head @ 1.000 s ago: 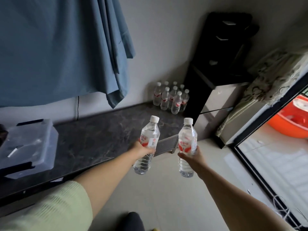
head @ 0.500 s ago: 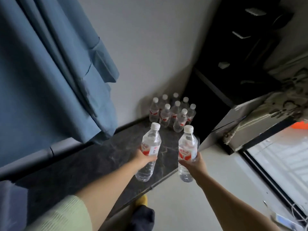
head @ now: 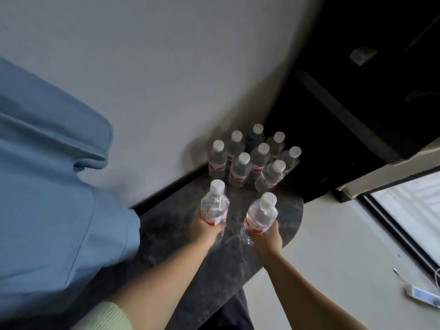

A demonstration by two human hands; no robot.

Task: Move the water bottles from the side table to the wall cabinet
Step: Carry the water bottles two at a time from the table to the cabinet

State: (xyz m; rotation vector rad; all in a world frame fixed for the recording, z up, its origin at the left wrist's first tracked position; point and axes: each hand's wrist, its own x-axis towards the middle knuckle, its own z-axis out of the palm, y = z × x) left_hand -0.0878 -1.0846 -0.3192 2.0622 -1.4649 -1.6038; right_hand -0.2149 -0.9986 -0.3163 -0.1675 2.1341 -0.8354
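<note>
We are looking down at a dark marbled counter (head: 240,253) with a rounded end, running along a pale grey wall (head: 181,67). Our left hand (head: 205,231) is grasping one water bottle (head: 214,207), fingers wrapping its lower body; our right hand (head: 267,238) is grasping a second bottle (head: 260,216) the same way. Both are sitting upright over the counter; contact with it is unclear. A cluster of bottles (head: 254,160) with white caps and red labels is standing in the corner, just beyond the held pair. A blue curtain (head: 47,186) is hanging at left, overlapping the counter. A black cabinet (head: 357,91) is filling the right. Pale floor (head: 333,246) is showing, with a window frame (head: 404,234) and a small device (head: 422,300) with a cable.
</note>
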